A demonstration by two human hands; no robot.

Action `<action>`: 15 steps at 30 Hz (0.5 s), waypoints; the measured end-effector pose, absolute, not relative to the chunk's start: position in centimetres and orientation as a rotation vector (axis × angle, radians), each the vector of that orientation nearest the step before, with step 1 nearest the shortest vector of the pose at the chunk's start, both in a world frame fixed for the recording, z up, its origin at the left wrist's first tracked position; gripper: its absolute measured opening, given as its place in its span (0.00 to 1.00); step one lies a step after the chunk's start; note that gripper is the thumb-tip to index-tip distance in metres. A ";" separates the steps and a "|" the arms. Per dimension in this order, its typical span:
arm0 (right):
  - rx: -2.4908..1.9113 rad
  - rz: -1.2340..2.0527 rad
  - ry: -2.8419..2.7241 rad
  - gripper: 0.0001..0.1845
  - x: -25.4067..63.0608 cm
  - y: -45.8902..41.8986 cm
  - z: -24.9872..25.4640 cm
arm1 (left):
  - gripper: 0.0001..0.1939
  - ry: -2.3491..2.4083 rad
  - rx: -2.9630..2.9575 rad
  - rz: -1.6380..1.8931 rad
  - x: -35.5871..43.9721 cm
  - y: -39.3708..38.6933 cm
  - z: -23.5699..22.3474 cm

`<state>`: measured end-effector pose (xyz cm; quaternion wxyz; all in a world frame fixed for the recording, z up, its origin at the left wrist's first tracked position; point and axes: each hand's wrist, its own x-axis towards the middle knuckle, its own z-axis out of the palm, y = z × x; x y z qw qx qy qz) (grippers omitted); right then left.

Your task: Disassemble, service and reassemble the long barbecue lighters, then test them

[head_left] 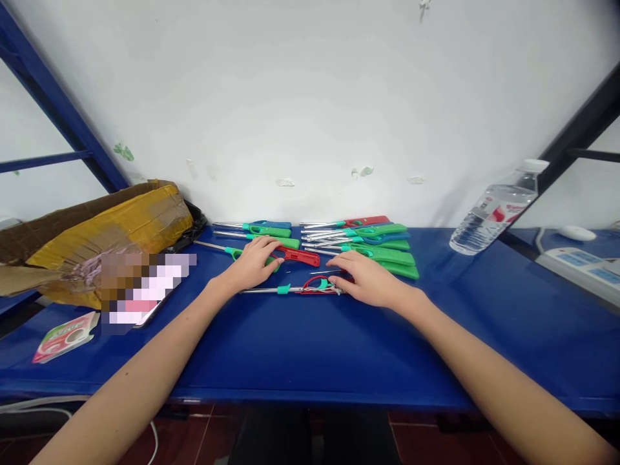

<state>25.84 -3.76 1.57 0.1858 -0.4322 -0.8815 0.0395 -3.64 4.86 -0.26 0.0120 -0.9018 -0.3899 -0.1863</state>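
My left hand [259, 261] has its thumb and fingers closed at the left end of a red lighter casing half [303, 256]. Just below lies an opened long-necked lighter [310, 289] with a metal tube, a teal collar, a red trigger loop and exposed thin wires. Over its right end, my right hand [363, 278] has thumb and forefinger apart, the thumb close to the wires. A thin metal rod [320, 272] points out between them; its other end is hidden by the hand. Beneath my left hand, a green lighter [235, 253] shows partly.
Several green, blue and red lighters [378, 242] lie piled behind my right hand, others [268, 230] at the back left. A taped cardboard box [111, 226], a blurred phone [155, 297] and a torn carton piece [68, 336] stand left. Right are a water bottle [498, 210] and power strip [581, 268].
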 end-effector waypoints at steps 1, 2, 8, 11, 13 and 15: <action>-1.213 0.107 -2.483 0.17 25.8 -3.8 1.6 | 0.22 -1.242 -2.797 -0.565 -3.7 5.0 -0.4; -1.205 0.105 -2.484 0.17 25.8 -3.9 1.7 | 0.22 -1.281 -2.775 -0.549 -3.6 5.0 -0.6; -1.213 0.110 -2.493 0.18 25.9 -3.8 1.6 | 0.21 -1.356 -2.668 -0.664 -2.9 3.2 -0.1; -1.232 0.089 -2.500 0.18 26.2 -3.5 1.3 | 0.17 -1.180 -2.693 -0.897 -1.8 1.7 1.4; -1.227 0.057 -2.495 0.18 26.4 -3.2 1.1 | 0.13 -0.947 -2.719 -1.086 -0.7 0.7 2.7; -1.219 0.019 -2.478 0.16 26.7 -2.9 1.0 | 0.11 -0.660 -2.753 -1.221 0.3 -0.9 4.1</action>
